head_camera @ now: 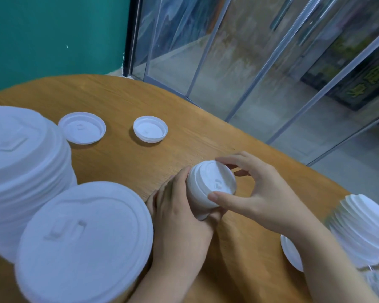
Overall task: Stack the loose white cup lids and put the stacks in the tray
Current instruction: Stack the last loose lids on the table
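A short stack of white cup lids (210, 185) is held above the wooden table (123, 162), tilted toward me. My left hand (179, 217) grips it from the side and below. My right hand (256, 191) pinches its top lid, thumb on the near rim and fingers on the far rim. Two loose lids lie upside down on the table beyond: one loose lid (81, 127) at the left, another loose lid (150, 129) in the middle. One more lid (290, 252) lies partly hidden under my right forearm. No tray can be made out.
Two tall stacks of lids stand close at the left, a rear stack (22, 171) and a nearer stack (85, 241). Another lid stack (365, 228) is at the right edge. The table's curved far edge (206, 110) borders glass panels.
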Demonstrator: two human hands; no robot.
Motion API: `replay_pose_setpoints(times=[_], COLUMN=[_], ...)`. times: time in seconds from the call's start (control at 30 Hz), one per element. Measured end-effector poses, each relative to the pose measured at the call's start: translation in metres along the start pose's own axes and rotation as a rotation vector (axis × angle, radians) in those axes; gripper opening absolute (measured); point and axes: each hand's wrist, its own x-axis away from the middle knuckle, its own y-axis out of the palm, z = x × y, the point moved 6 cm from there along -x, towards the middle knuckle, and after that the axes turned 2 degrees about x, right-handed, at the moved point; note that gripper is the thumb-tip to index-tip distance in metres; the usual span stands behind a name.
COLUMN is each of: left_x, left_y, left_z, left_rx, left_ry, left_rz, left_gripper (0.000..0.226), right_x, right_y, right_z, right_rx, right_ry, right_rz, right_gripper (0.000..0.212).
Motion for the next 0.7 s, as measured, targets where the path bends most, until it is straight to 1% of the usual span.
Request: replay_pose_setpoints(times=[0.17, 0.3, 0.4, 0.5, 0.53, 0.63, 0.7], left_x=[0.000, 0.000, 0.002, 0.002, 0.002, 0.001, 0.001], left_y=[0.001, 0.001, 0.001, 0.004, 0.003, 0.004, 0.004], left_z=[-0.001, 0.000, 0.001, -0.002, -0.003, -0.004, -0.004], left_rx=[0.018, 0.026, 0.046, 0.023, 0.016, -0.002, -0.011], left_ry=[-0.003, 0.005, -0.017, -0.004, -0.005, 0.000, 0.001], left_rz=[-0.029, -0.028, -0.035, -0.044, -0.034, -0.008, 0.005], left_gripper=[0.080, 0.084, 0.087, 0.088, 0.088, 0.087, 0.090], right_x=[-0.001, -0.004, -0.005, -0.007, -0.008, -0.012, -0.022], right_y=[0.006, 0.010, 0.012, 0.011, 0.009, 0.003, -0.006], right_z=[0.001, 0.001, 0.000, 0.001, 0.000, -0.002, -0.010], right_rx=[0.023, 0.044, 0.054, 0.060, 0.079, 0.101, 0.070], right_ry=[0.012, 0.030, 0.025, 0.039, 0.036, 0.028, -0.003], right_rz=[-0.025, -0.040, -0.056, -0.092, -0.113, -0.173, -0.142], right_gripper=[0.075, 0.072, 0.074, 0.071, 0.072, 0.086, 0.085])
